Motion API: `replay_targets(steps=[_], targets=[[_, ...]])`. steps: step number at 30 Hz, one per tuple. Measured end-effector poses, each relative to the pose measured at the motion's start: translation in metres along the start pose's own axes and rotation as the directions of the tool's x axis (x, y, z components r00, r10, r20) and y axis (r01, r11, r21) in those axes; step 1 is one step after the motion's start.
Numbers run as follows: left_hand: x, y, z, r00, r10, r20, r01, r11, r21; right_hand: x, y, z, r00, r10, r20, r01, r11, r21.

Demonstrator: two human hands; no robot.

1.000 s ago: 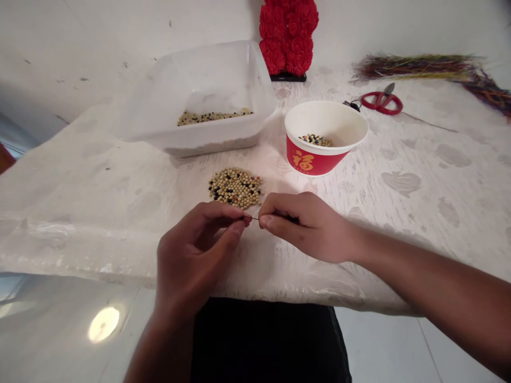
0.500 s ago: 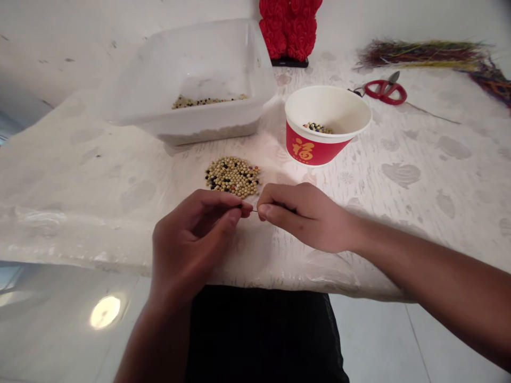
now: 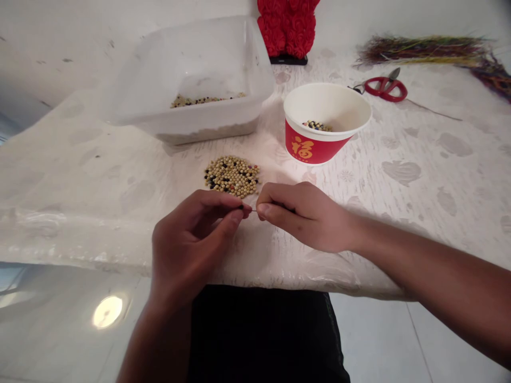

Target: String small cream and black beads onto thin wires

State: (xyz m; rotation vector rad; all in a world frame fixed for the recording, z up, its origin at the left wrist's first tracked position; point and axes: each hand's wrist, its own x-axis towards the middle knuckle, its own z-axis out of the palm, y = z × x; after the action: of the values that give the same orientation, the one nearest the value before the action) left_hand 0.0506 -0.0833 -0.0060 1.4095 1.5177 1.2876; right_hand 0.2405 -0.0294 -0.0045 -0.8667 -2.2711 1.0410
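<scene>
Thin strand (image 3: 254,211) between the hands (image 3: 191,234) (image 3: 313,218)

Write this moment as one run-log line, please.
left hand: pinching thin strand | right hand: pinching same strand | bead pile: beyond hands | bowl: upright, beads inside

White wall (image 3: 99,21), marked in spots — pale patterned tablecloth (image 3: 80,175), glossy light floor (image 3: 67,324).

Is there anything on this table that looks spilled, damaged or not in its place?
Only the bead pile looks slightly odd: it lies loose on the tablecloth, outside the plastic tub and the paper bowl. It is compact, so probably no spill.
</scene>
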Motion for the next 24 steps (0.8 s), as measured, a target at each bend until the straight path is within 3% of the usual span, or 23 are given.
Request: replay_targets(steps=[17, 24], targets=[[-0.0006, 0.0002, -0.0004, 1.000, 0.003, 0.026, -0.005, 0.998, 0.069, -0.0014, -0.0008, 0.0017, 0.998, -0.055, -0.001, 0.055, 0.998, -0.030], [-0.0006, 0.0047, -0.0001, 0.999, -0.024, 0.025, 0.021, 0.992, 0.126, -0.0012, -0.0003, 0.0024, 0.996, -0.068, -0.060, 0.068, 0.998, -0.007]])
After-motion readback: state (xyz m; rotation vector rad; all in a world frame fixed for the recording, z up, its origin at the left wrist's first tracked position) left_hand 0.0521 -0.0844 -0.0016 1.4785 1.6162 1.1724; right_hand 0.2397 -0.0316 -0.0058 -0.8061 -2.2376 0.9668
